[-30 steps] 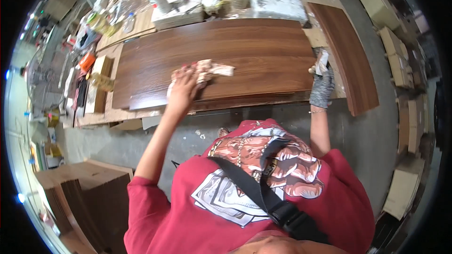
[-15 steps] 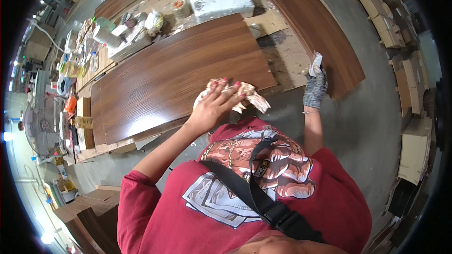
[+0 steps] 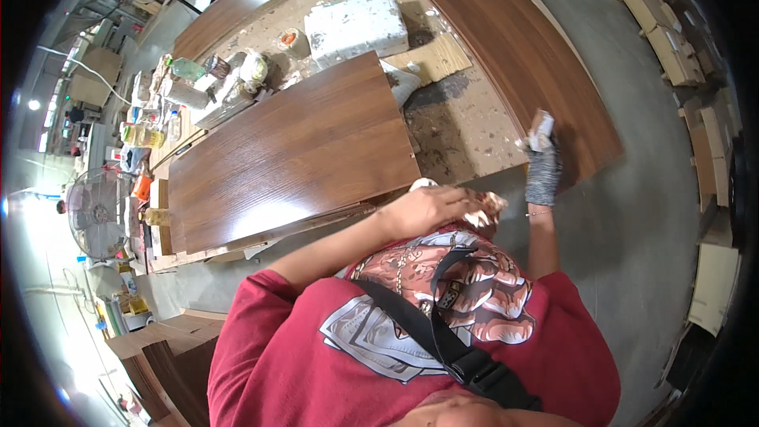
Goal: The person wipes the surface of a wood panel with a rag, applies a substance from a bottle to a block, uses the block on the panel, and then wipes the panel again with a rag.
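My bare left hand (image 3: 427,210) is closed on a crumpled pale rag (image 3: 485,212), held in front of my shirt, just off the near right corner of a dark brown wood-grain panel (image 3: 300,150). My right hand (image 3: 543,172), in a grey knit glove, grips a small whitish flat piece (image 3: 541,131) whose exact kind I cannot make out. That hand is over the near end of a second brown panel (image 3: 514,47), which lies along the table's right side. Both panels rest on a paint-spattered worktable (image 3: 447,142).
A white paint-spattered block (image 3: 356,25) and a round tub (image 3: 293,42) stand behind the first panel. Bottles and jars (image 3: 186,79) crowd the left side, near a fan (image 3: 99,212). Cardboard boxes (image 3: 664,51) line the right. Brown boards (image 3: 170,364) stand at lower left.
My left hand has drawn the rag off the panel's near right corner, rightward and toward my body. My right hand appears slightly lower and further right; the whole view has shifted.
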